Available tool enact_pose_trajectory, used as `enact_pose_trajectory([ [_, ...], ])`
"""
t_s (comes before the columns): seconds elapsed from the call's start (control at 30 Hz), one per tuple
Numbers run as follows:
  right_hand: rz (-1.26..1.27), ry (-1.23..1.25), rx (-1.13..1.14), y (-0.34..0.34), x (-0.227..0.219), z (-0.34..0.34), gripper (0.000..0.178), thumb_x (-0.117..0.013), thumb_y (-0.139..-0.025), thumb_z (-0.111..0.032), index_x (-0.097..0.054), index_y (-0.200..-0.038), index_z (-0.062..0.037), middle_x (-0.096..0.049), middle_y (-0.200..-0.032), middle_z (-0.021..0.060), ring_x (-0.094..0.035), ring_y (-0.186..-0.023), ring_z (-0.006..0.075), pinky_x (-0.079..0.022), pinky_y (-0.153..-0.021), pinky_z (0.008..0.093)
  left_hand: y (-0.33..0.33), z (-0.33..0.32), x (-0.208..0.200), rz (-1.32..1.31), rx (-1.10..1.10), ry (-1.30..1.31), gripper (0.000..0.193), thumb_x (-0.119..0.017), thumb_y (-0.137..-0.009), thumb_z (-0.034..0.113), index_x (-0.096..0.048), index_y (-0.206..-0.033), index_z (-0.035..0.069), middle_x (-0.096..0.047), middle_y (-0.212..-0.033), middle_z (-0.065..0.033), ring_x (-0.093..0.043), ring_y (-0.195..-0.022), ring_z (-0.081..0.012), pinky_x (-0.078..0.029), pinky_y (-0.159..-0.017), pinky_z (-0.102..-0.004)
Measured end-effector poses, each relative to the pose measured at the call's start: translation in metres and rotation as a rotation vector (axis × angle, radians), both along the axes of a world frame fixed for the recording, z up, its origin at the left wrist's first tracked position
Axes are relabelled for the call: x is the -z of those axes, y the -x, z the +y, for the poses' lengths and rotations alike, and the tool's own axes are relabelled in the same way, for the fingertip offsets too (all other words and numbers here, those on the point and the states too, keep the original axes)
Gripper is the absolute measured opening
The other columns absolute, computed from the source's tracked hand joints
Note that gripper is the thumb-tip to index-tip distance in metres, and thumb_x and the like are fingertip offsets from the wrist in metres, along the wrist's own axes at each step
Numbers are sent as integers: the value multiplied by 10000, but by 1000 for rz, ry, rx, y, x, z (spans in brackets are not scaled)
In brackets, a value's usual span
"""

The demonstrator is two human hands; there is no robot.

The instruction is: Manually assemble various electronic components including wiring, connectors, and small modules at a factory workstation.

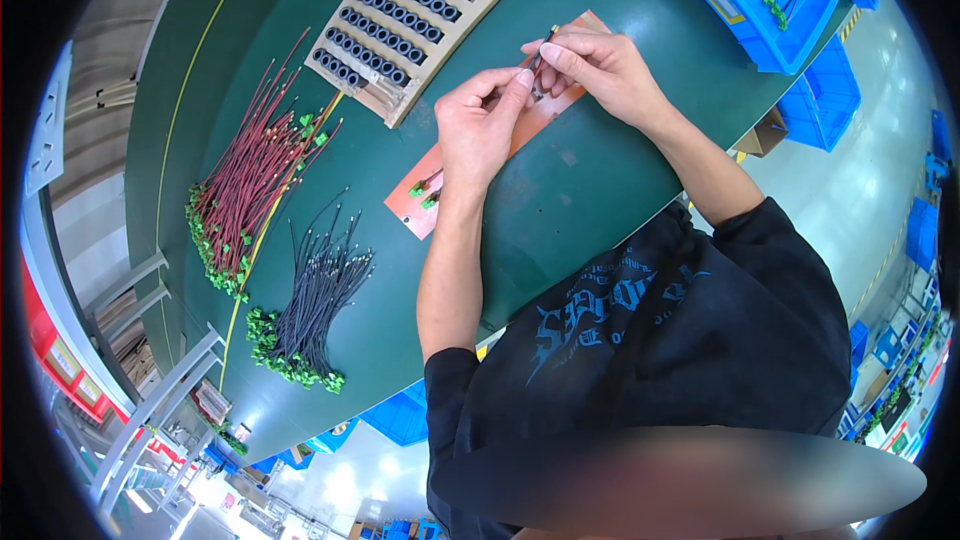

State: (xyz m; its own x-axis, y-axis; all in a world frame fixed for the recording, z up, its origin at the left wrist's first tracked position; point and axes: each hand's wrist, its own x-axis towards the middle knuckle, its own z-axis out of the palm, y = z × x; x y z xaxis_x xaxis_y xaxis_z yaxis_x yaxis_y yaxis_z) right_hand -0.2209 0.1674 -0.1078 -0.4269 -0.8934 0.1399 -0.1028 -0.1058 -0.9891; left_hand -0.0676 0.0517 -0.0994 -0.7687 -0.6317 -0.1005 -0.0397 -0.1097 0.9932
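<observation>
Over a long copper-coloured board (548, 118), my hands meet close together with fingertips pinched. My left hand (480, 125) is closed on a thin dark wire (537, 62), thumb against forefinger. My right hand (608, 72) pinches the same piece near its small yellowish tip (554, 31); fingers cover much of it. Two green connectors (424, 195) lie on the board beside my left wrist, with short wires running beneath my forearm. Left of the board, red wires (245, 180) with green connectors are spread in a pile. Nearer me sits a bundle of black wires (322, 275), green-ended too.
A pale tray (408, 90) with rows of black round parts stands at the far side of the green table (560, 205). At the right edge, a blue bin (770, 35) holds several wired pieces. Another blue bin (825, 100) is below it, beside a cardboard box (765, 132).
</observation>
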Motion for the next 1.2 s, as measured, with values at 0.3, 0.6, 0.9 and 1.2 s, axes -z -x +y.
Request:
enact_pose_trajectory([
  [0.3,-199,-160,96,-8,-15,2,286,-577,-1036,-211,-711,-1109,31,-668,-795,36,-641,-730,79,-538,-672,224,0,1,0,-23,-11,14,113,-719,-927,69,-748,-978,-28,-681,-778,-24,-598,-702,-74,-501,-665,-223],
  [0.6,61,-88,56,1,-9,2,218,-638,-994,-182,-758,-1006,0,-672,-762,46,-661,-713,92,-559,-644,242,-4,-2,1,-73,36,68,117,-697,-943,67,-743,-993,-29,-695,-827,-47,-614,-752,-91,-512,-717,-238],
  [0.9,-21,-106,134,-3,-10,9,240,-658,-978,-181,-735,-864,16,-706,-743,54,-667,-661,98,-568,-618,262,-38,17,-20,-194,-13,685,532,-870,-700,115,-641,-1163,-10,-615,-1118,-151,-616,-1016,-285,-512,-898,-370],
  [1.2,612,25,207,5,4,13,174,-724,-900,-150,-726,-851,17,-687,-747,100,-639,-648,237,-513,-590,329,-35,24,-1,-212,-123,823,222,-811,-765,17,-713,-962,-12,-654,-934,-109,-606,-893,-260,-514,-791,-365],
])
